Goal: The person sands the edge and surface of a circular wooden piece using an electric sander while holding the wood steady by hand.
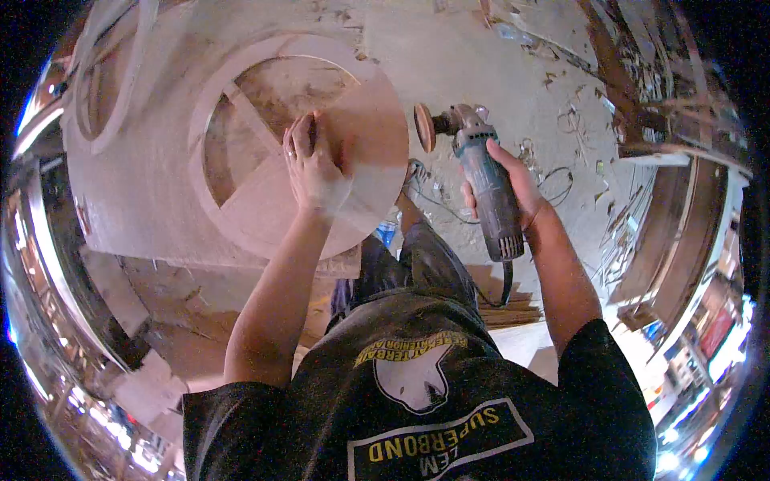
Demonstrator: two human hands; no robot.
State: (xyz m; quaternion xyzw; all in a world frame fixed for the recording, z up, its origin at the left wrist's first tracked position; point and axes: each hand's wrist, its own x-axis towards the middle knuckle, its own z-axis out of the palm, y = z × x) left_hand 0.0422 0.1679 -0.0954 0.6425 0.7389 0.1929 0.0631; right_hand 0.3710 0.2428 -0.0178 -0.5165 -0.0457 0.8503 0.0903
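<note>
A round wooden piece with cut-out openings and crossing spokes lies on a board. My left hand rests on it near the centre, fingers bent and close together; whether they pinch anything is hidden. To the right of the disc, my right hand is wrapped round the body of an angle grinder. The grinder's round sanding disc faces left, apart from the wood. A black cord hangs from the grinder's lower end.
A wooden ring lies at the upper left of the board. Scraps and a cable are on the floor to the right. Long wooden boards stand at the far right. A foot shows beside the disc.
</note>
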